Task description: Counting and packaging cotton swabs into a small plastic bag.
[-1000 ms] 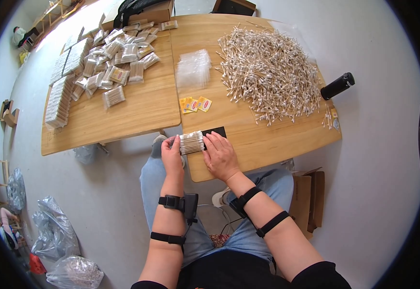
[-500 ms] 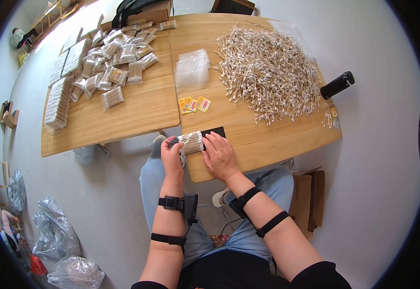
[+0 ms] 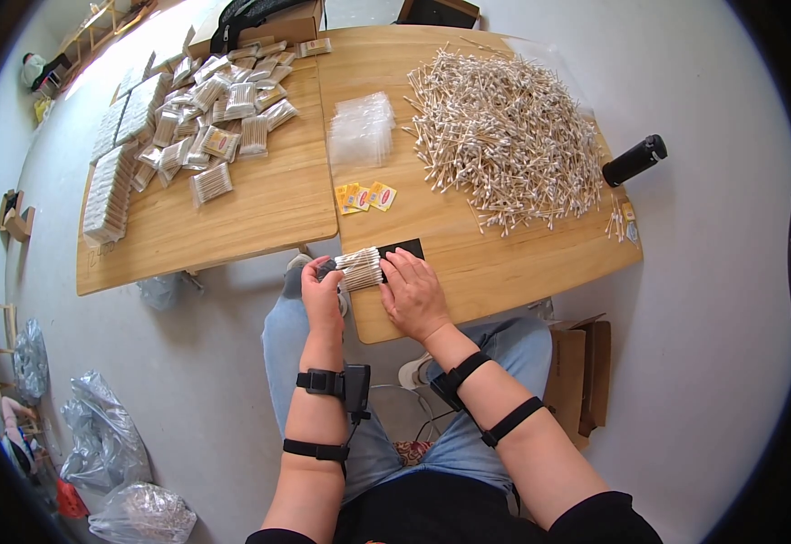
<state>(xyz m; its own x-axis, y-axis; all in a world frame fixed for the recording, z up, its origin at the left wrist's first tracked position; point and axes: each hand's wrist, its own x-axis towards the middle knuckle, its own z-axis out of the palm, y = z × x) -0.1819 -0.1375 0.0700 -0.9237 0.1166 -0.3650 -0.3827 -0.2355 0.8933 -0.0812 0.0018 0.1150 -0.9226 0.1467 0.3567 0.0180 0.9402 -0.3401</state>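
Note:
A small bundle of cotton swabs (image 3: 360,268) lies across a black pad (image 3: 406,247) near the front edge of the right wooden table (image 3: 468,263). My left hand (image 3: 321,292) pinches the bundle's left end. My right hand (image 3: 412,292) presses against its right end, fingers curled around it. Both hands hold the bundle together just above the table surface.
A large heap of loose cotton swabs (image 3: 504,136) covers the table's far right. A stack of clear bags (image 3: 361,129) and yellow labels (image 3: 364,196) lie behind my hands. A black cylinder (image 3: 634,160) sits at the right edge. Packed swab bags (image 3: 218,109) cover the left table. Plastic sacks (image 3: 105,444) lie on the floor.
The bundle has shifted slightly as my hands squeeze and straighten it; both hands stay in nearly the same place.

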